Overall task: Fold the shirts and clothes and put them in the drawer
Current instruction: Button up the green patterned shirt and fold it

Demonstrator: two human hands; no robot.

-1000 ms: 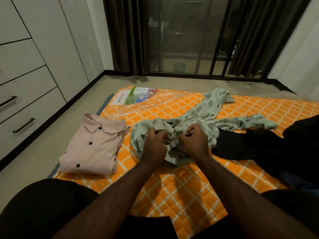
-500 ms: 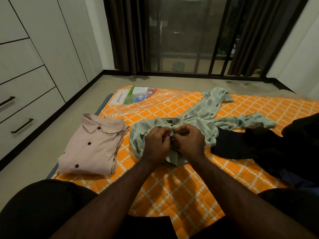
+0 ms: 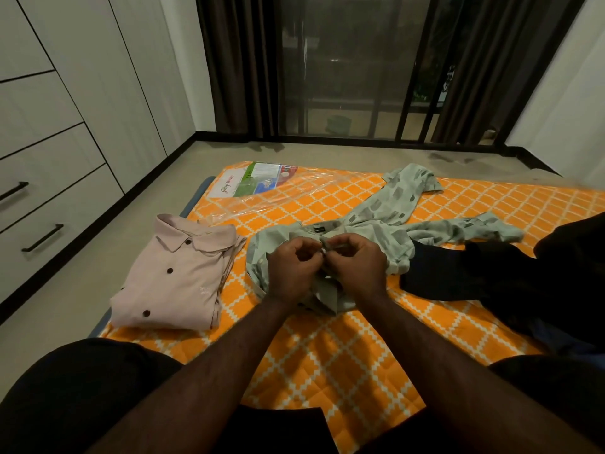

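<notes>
At frame centre, your left hand (image 3: 289, 273) and right hand (image 3: 357, 268) both pinch the collar front of the pale green patterned shirt (image 3: 386, 221), seemingly fastening a button. Next, spread it flat for folding. It lies on an orange quilted mattress (image 3: 327, 348); the folded pink shirt (image 3: 176, 276) sits left, drawers (image 3: 49, 204) upper left.

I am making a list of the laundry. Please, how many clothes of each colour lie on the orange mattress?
Pink: 1, the folded pink shirt
Pale green: 1, the patterned green shirt, pinched by both hands
Dark: 1 dark pile; how many garments are in it cannot be told
Total: 3
</notes>
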